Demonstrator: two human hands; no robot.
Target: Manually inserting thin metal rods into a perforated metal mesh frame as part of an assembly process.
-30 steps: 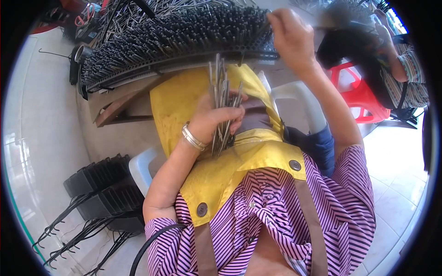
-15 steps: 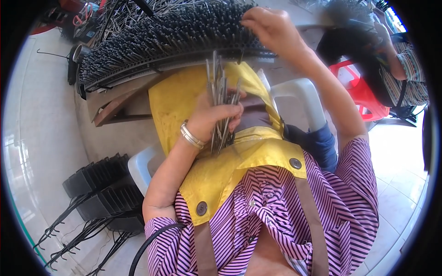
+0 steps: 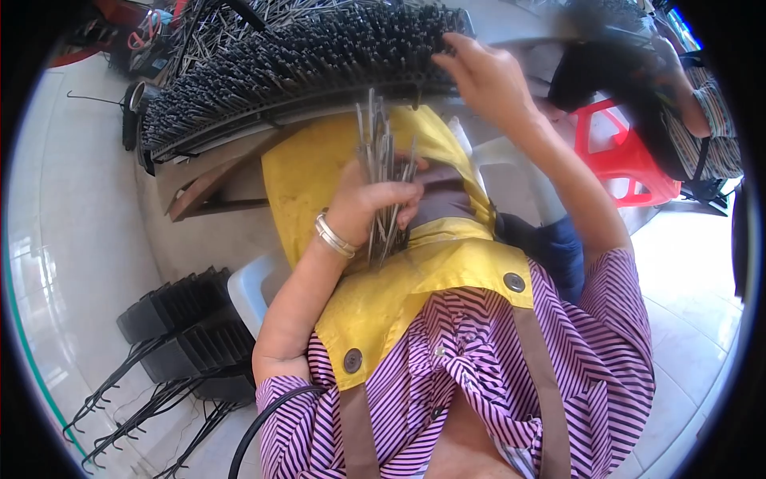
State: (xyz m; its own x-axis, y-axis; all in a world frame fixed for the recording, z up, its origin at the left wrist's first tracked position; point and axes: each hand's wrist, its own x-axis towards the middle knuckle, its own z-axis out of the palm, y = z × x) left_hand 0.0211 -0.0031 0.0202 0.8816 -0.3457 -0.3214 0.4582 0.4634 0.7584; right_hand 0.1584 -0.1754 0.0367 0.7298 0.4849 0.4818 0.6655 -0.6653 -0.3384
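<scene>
My left hand [image 3: 375, 203] is closed round a bundle of thin metal rods [image 3: 384, 156], held upright over my lap. The rods stick out above and below the fist at uneven heights. At the right end of a long black rack [image 3: 263, 126], my right hand [image 3: 487, 80] hovers with thumb and forefinger apart, close to the tops of the standing rods. Several dense rows of dark thin rods [image 3: 319, 64] stand upright in this rack. Whether a fingertip touches one of them is hard to see.
Loose metal rods [image 3: 215, 36] lie heaped behind the rack. Black stacked trays with hooked wires [image 3: 191, 343] stand on the floor at left. A brown metal frame [image 3: 199, 191] supports the rack. At right are a red plastic stool [image 3: 614, 160] and another person's arm [image 3: 686, 100].
My right hand has moved slightly right and down along the rack, and its fingers have spread apart. My left hand keeps the rods in nearly the same place.
</scene>
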